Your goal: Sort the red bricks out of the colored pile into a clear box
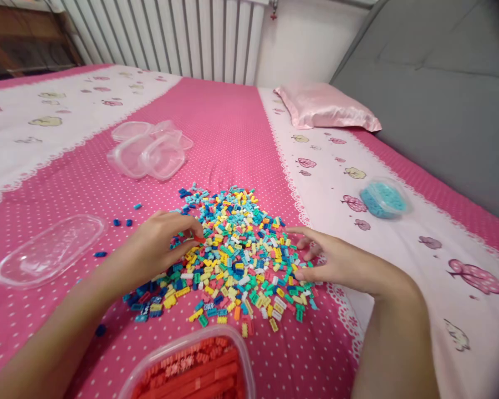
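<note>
Small bricks (243,252) in many colours are heaped on a bed (220,111), which is covered with a pink dotted sheet with pale printed bands. The heap is set well in from the far edge and from the right edge of the bed. At the heap's left side, a red brick (199,239) is pinched between the thumb and forefinger of the left hand (164,238); that grip is narrowed onto the piece. The heap's right side is reached by the right hand (330,257), whose grip is held wide, with the thumb parted from the bent fingers; whether bricks are touched by those fingertips cannot be told.

On the near side of the heap, a clear tub (216,331) is filled with red pieces (195,377), some of which are joined into long bars. Toward the bed's right edge, turquoise pieces (380,198) are held in another clear container. A few blue bricks (128,223) are scattered to the left of the heap, and beyond them a clear lid (47,252) is laid flat. Farther toward the far edge, several clear plastic pieces (162,158) are overlapped. The far right corner is occupied by a pink pillow (328,105).
</note>
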A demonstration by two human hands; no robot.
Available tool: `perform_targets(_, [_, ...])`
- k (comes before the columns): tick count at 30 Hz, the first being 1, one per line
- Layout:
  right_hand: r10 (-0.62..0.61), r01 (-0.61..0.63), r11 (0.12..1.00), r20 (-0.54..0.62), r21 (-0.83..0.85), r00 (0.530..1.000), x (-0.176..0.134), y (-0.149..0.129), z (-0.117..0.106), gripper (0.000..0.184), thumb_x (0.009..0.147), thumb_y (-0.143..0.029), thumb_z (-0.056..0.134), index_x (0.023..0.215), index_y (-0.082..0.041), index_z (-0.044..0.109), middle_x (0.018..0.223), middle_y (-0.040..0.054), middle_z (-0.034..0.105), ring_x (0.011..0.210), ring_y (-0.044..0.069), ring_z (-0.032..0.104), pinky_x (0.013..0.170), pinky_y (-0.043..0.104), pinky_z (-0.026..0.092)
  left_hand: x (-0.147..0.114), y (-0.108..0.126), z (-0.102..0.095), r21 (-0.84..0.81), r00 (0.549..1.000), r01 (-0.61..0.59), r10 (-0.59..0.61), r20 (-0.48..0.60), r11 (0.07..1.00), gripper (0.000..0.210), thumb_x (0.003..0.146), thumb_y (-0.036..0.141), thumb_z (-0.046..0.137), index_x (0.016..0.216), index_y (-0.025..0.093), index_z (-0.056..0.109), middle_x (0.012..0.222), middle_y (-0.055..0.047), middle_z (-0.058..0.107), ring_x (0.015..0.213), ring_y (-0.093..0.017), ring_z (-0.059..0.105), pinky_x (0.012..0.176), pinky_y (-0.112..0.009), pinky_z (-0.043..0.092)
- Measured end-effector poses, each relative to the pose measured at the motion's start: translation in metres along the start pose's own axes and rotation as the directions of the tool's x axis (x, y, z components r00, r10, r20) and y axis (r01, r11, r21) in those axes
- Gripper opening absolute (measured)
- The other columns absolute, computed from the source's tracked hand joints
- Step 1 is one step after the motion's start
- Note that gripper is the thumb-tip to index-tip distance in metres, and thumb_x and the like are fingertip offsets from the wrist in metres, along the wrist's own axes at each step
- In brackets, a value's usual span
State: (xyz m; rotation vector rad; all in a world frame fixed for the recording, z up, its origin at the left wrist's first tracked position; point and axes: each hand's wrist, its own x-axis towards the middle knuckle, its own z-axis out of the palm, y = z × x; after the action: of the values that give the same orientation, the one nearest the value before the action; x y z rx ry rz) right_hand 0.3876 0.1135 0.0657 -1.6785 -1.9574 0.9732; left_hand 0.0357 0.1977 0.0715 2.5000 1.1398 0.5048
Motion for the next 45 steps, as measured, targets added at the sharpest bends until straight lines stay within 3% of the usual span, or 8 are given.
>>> perform_targets(9, [-0.092,0.064,0.981,-0.148,-0.182,0.985,0.026,-0.008,0.035,0.058,0.084,-0.040,0.073,0.139,-0.025,0.060,0.127,0.0120,0.069,0.096,0.028,0.071,0.080,0.041,0.058,-0.004,0.005,-0.005,0.013,0.990,0.085,-0.083,-0.113,0.996,0.013,0.088,0.032,0.057,0.091,0.023,0.066,0.087,-0.001,0.074,0.080,-0.019,0.068,0.075,-0.029,0.048])
perform_targets(13, [-0.075,0.042,0.988,-0.218,-0.151,0.973,0.037,-0.021,0.039,0.044,0.087,-0.036,0.067,0.130,-0.025,0.065,0.111,0.0091,0.073,0.095,0.027,0.069,0.082,0.042,0.056,-0.005,0.002,-0.005,0.014,0.972,0.165,-0.160,-0.174,0.986,0.012,0.089,0.031,0.060,0.093,0.023,0.067,0.089,-0.002,0.074,0.084,-0.021,0.068,0.079,-0.031,0.048])
perform_targets(18, [-0.141,0.062,0.982,-0.473,-0.178,0.870,0.048,-0.057,0.057,0.025,0.093,-0.030,0.061,0.113,-0.023,0.073,0.102,0.0080,0.074,0.091,0.026,0.069,0.084,0.044,0.055,-0.006,-0.003,-0.003,0.000,0.956,0.178,-0.173,-0.236,0.984,0.008,0.090,0.027,0.061,0.094,0.022,0.066,0.090,-0.002,0.074,0.087,-0.021,0.068,0.083,-0.033,0.048])
perform_targets(24, [-0.338,0.257,0.857,-0.111,-0.447,0.935,0.060,-0.078,0.102,0.048,0.095,-0.039,0.064,0.142,-0.036,0.058,0.160,0.0062,0.044,0.150,0.038,0.032,0.117,0.066,0.028,-0.007,-0.003,-0.002,-0.014,0.953,0.158,-0.156,-0.262,0.987,0.006,0.090,0.024,0.062,0.093,0.021,0.066,0.088,-0.002,0.073,0.087,-0.022,0.068,0.080,-0.034,0.046])
perform_targets(29, [-0.085,0.024,0.837,-0.086,-0.547,0.993,0.050,-0.057,0.085,0.054,0.101,-0.046,0.048,0.150,-0.023,0.052,0.163,0.0110,0.037,0.151,0.041,0.028,0.120,0.065,0.024,-0.009,-0.006,-0.001,-0.036,0.945,0.181,-0.184,-0.272,0.983,0.006,0.089,0.023,0.062,0.091,0.020,0.067,0.088,-0.002,0.073,0.086,-0.022,0.068,0.079,-0.033,0.045])
perform_targets(35, [-0.186,0.055,0.917,-0.302,-0.395,0.935,0.050,-0.056,0.074,0.054,0.102,-0.045,0.044,0.149,-0.019,0.051,0.157,0.0141,0.046,0.145,0.032,0.041,0.119,0.053,0.035,-0.011,-0.011,-0.004,-0.068,0.927,0.284,-0.292,-0.234,0.957,0.007,0.088,0.023,0.062,0.092,0.020,0.066,0.087,-0.002,0.073,0.085,-0.023,0.069,0.076,-0.032,0.046])
perform_targets(41, [-0.222,0.226,0.875,0.059,-0.428,0.973,0.057,-0.068,0.094,0.084,0.088,-0.069,0.059,0.158,-0.030,0.034,0.168,0.0058,0.025,0.156,0.036,0.013,0.123,0.062,0.017,-0.011,-0.010,-0.004,-0.096,0.933,0.273,-0.288,-0.214,0.957,0.006,0.089,0.022,0.061,0.093,0.019,0.065,0.090,-0.003,0.074,0.087,-0.022,0.070,0.077,-0.031,0.046])
perform_targets(45, [-0.143,0.167,0.884,0.089,-0.436,0.986,0.052,-0.060,0.087,0.094,0.082,-0.069,0.067,0.160,-0.032,0.030,0.169,0.0052,0.022,0.156,0.037,0.008,0.123,0.062,0.016,-0.010,-0.007,-0.003,-0.086,0.963,0.209,-0.221,-0.152,0.974,0.005,0.090,0.021,0.062,0.093,0.020,0.066,0.091,-0.002,0.074,0.087,-0.022,0.070,0.076,-0.030,0.045])
